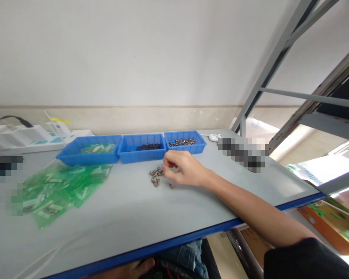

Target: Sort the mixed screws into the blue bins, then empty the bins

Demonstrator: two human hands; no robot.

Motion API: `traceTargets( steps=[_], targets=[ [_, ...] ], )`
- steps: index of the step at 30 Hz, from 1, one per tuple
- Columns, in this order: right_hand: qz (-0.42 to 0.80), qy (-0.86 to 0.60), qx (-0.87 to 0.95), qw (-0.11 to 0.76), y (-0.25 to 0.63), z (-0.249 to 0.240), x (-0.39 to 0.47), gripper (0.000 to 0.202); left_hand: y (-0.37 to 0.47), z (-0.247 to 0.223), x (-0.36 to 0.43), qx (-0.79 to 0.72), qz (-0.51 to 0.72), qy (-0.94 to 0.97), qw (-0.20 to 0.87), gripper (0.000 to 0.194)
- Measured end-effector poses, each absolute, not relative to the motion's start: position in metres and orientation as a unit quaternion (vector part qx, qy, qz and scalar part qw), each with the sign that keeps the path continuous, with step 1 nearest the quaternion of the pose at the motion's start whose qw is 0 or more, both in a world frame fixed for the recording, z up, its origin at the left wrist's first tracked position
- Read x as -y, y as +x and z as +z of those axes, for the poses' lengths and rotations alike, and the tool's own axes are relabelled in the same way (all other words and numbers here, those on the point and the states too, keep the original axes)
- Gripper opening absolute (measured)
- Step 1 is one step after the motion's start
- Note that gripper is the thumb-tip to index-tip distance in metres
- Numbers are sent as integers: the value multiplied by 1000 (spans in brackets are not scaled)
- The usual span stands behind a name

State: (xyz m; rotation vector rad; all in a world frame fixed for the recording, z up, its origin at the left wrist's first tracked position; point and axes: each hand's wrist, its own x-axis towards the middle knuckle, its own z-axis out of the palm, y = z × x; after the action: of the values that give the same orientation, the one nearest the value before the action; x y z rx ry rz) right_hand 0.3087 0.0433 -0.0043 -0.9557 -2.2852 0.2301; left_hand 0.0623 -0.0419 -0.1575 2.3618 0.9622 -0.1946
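Head view: at your far left, white box-like units [37,133] with pale blue patches stand against the wall, a black strap [13,117] arching over them. In front of them, on the smooth grey tabletop [110,217], you have a spread of translucent green plastic bags [61,190], overlapping one another, with pale pieces showing through. Just behind these bags sits the left blue plastic bin [87,159], with more green bagging [97,148] inside. Next to it stands the middle blue plastic bin [142,156], where small dark screw-like parts [151,146] lie heaped toward the right end. Below the table's blue front edge [192,235], your left hand [142,267] is near your lap, only partly in view; you cannot tell from here whether its fingers grip anything. On the tabletop, in front of the bins, lies a small loose pile of metallic screw-like parts [155,178], and one separate metallic part [171,186] lies to its right. Your right hand [184,168] is at the pile's right side with its fingers curled and the thumb beneath them; whether a part is pinched between the fingertips cannot be told. Behind that hand, the right blue plastic bin [202,144] holds shiny metallic parts [183,142]. Farther right are a small white corded object [214,137] and a slanting grey metal frame [275,58].
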Motion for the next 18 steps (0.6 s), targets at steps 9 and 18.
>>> traceTargets(
  steps=[9, 18],
  targets=[
    [18, -416, 833, 365, 325, -9, -68, 13, 61, -166, 40, -352, -37, 884, 305, 47],
    [-94, -472, 745, 461, 358, -6, -93, 6, 58, -176, 29, -430, 34, 784, 446, 28]
  ],
)
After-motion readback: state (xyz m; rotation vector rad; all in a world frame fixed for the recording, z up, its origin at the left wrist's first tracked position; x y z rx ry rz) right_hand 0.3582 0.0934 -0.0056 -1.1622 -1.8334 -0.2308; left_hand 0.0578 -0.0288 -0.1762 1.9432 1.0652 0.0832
